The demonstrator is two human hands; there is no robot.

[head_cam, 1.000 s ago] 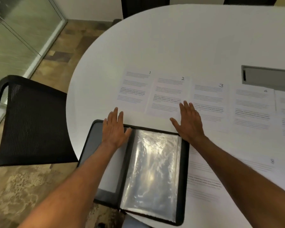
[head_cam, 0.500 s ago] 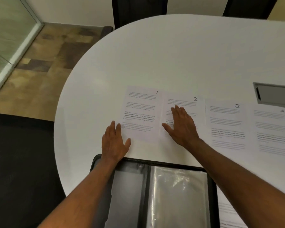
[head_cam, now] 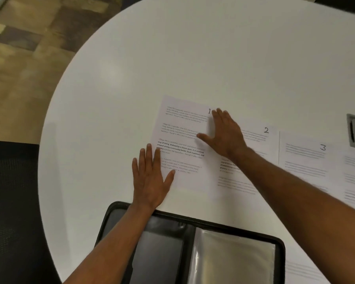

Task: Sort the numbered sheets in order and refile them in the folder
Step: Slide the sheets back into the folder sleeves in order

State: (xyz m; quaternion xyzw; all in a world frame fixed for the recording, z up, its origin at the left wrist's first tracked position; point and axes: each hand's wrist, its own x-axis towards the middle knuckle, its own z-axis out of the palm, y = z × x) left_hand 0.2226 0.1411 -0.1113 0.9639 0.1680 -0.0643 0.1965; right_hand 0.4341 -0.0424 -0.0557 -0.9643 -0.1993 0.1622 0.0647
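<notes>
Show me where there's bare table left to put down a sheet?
Bare white table lies beyond sheet 1 and left of it, toward the curved edge. Crowded: the row of sheet 2 and sheet 3, and the folder nearest you.

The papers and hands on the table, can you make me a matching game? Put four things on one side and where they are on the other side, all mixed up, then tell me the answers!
Things:
1. sheet 1
2. sheet 3
3. folder
4. left hand

Places:
A. lying open at the near edge of the table
B. flat on the lower left corner of a sheet
C. under both hands
D. to the right of sheet 2, no hand on it

Right pairs: 1-C, 2-D, 3-A, 4-B. The right hand lies on sheet 1's right edge.
</notes>
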